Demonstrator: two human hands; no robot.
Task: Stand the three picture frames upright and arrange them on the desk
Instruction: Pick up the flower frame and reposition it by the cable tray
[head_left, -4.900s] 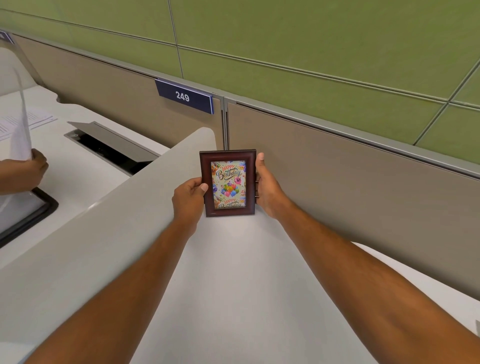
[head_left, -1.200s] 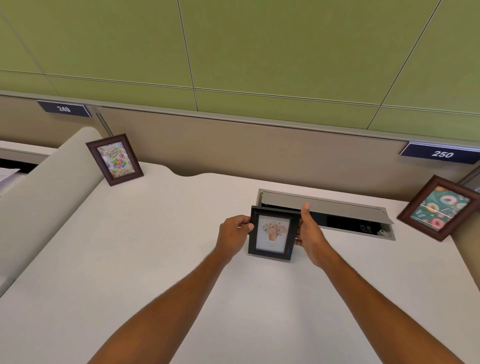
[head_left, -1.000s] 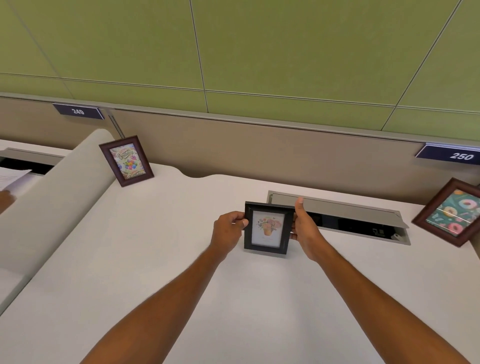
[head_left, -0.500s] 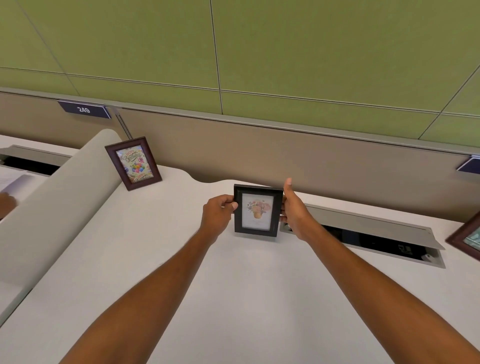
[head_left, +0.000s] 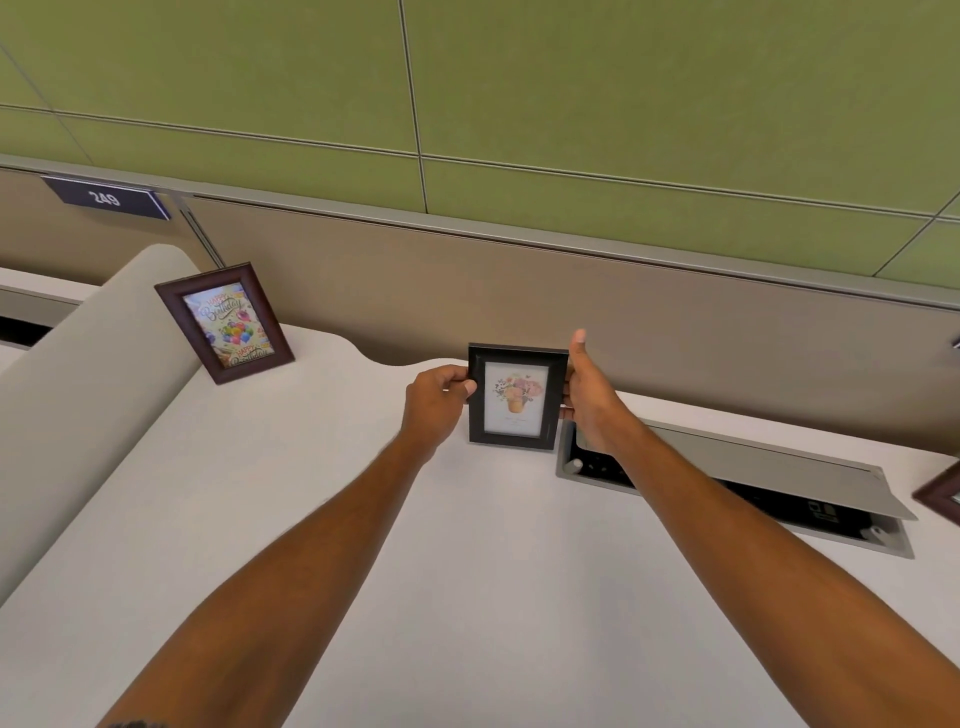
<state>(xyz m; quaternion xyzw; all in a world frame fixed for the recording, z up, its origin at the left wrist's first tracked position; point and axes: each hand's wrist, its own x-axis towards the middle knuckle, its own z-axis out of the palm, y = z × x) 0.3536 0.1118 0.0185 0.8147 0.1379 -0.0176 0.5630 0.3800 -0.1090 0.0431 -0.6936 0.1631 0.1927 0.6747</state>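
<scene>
Near the middle of the frame, a black picture frame (head_left: 517, 397) with a flower-pot print stands upright on the white desk (head_left: 311, 493), close to the beige partition (head_left: 519, 291) behind it. The left hand (head_left: 436, 397) pinches its left edge, thumb on the front and fingers curled behind. The right hand (head_left: 589, 397) holds its right edge, thumb pointing straight up and fingers hidden behind the frame. Whether the frame's lower edge rests on the desk or hangs just above it is unclear.

At the upper left, a brown picture frame (head_left: 226, 322) with a birthday card stands tilted back, beside a rounded grey divider (head_left: 78, 374). At the right edge, only the corner of a third frame (head_left: 943, 493) shows. Right of the black frame, an open cable hatch (head_left: 727, 483) sits in the desk, and the right wrist passes over its left end. A sign (head_left: 106, 197) reading 249 hangs on the partition at upper left.
</scene>
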